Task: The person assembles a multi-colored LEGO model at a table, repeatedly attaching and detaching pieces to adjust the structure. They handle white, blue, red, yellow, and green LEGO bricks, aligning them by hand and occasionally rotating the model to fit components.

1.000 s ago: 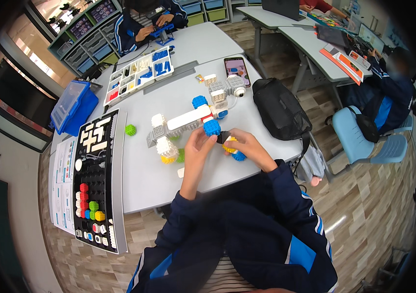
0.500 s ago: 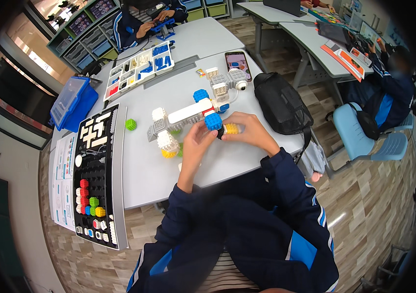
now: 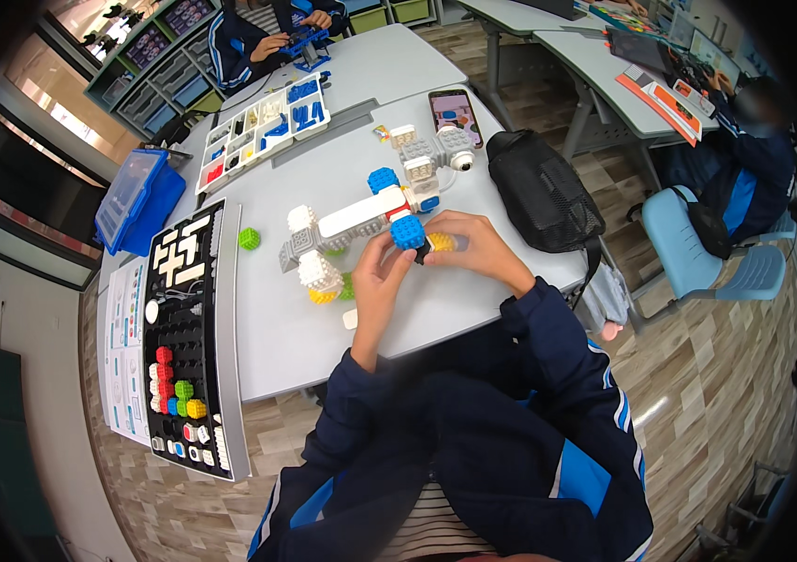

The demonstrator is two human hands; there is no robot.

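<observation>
A toy model made of building blocks lies on the table, with a long white beam (image 3: 357, 214) along its middle. My left hand (image 3: 380, 292) is closed at the near side of its right end, fingertips against a studded blue block (image 3: 408, 232). My right hand (image 3: 485, 251) pinches a studded yellow block (image 3: 441, 243) beside a small black part partly hidden by the fingers. Grey blocks (image 3: 422, 150) rise behind, by a second blue block (image 3: 383, 180). The model's left end has grey pieces, a white studded block (image 3: 320, 273) and yellow and green blocks under it.
A loose green block (image 3: 249, 238) lies left of the model. Farther left are a black parts tray (image 3: 174, 323), a blue bin (image 3: 141, 201) and a white sorting tray (image 3: 265, 131). A phone (image 3: 455, 117) and black mesh bag (image 3: 544, 192) lie right. Other people sit at tables beyond.
Both hands keep their hold at the model's near right side, with only slight finger shifts. The view has shifted slightly, and a small white piece by my left wrist shows more.
</observation>
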